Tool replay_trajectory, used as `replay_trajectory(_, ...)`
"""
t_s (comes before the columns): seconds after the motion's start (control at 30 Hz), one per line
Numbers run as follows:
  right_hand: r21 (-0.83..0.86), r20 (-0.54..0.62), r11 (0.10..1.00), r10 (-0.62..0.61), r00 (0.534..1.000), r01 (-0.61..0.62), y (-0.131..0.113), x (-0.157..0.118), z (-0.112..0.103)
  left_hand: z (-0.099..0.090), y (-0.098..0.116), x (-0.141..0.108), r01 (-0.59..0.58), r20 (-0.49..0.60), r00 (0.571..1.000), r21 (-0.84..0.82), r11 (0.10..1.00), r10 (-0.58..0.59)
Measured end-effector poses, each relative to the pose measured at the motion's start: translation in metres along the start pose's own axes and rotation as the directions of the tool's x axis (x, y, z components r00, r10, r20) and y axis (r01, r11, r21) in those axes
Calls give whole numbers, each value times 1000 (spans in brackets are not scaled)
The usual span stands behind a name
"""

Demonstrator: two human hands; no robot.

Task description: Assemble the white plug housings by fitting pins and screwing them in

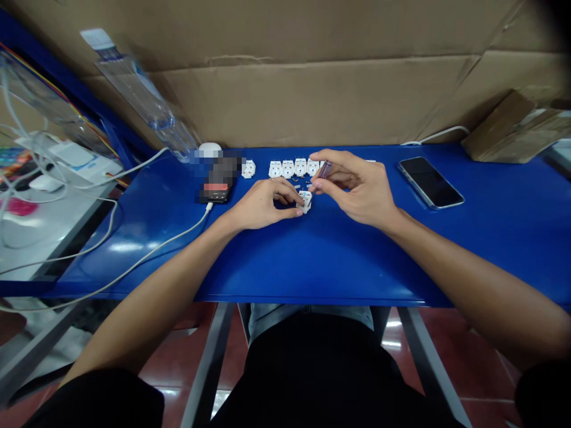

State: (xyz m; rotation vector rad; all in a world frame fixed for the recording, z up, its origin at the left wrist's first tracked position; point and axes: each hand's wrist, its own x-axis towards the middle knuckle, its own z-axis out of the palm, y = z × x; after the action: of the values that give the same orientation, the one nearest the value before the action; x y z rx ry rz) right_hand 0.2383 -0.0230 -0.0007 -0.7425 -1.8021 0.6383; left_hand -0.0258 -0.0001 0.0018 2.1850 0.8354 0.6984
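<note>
My left hand (pixel 265 204) grips a small white plug body (pixel 304 202) on the blue tabletop (pixel 312 261), with its fingertips around the piece. My right hand (pixel 357 187) holds a small screwdriver with a translucent purple handle (pixel 325 170), and its thin shaft reaches down to that plug body. Several similar white plug bodies (pixel 288 169) stand in a row just behind my hands. Tiny brass-coloured parts (pixel 297 186) lie scattered in front of the row. My fingers hide part of the held piece.
A black smartphone (pixel 430 182) lies to the right. A blurred dark device (pixel 218 178) sits left of the row, with a white cable (pixel 147 244) running off the table. Upright cardboard (pixel 312 101) walls the back edge. A plastic bottle (pixel 147 101) leans at the back left.
</note>
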Motion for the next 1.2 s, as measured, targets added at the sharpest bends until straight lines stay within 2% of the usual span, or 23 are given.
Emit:
replay_trajectory(0.17,-28,-7,999,-17,1000,16,-3,0,0,8,8,-1,17,-48,999,58,998,-14)
replay_trajectory(0.4,-58,-8,998,-30,1000,29,-7,0,1,37,23,-4,162,-236,968,336,928,-84)
replay_trajectory(0.5,-68,-5,996,-62,998,61,-8,0,1,44,26,-3,172,-253,965,392,904,-74)
replay_trajectory(0.63,-79,7,992,-94,996,94,-7,-1,1,37,27,-2,136,-211,975,349,927,-64)
replay_trajectory(0.93,-93,11,994,-58,998,58,-6,-1,3,16,23,-3,38,-99,995,170,985,-21)
replay_trajectory(1.2,-58,78,996,-69,995,73,-14,-1,-2,13,12,-1,108,-79,991,24,994,-106)
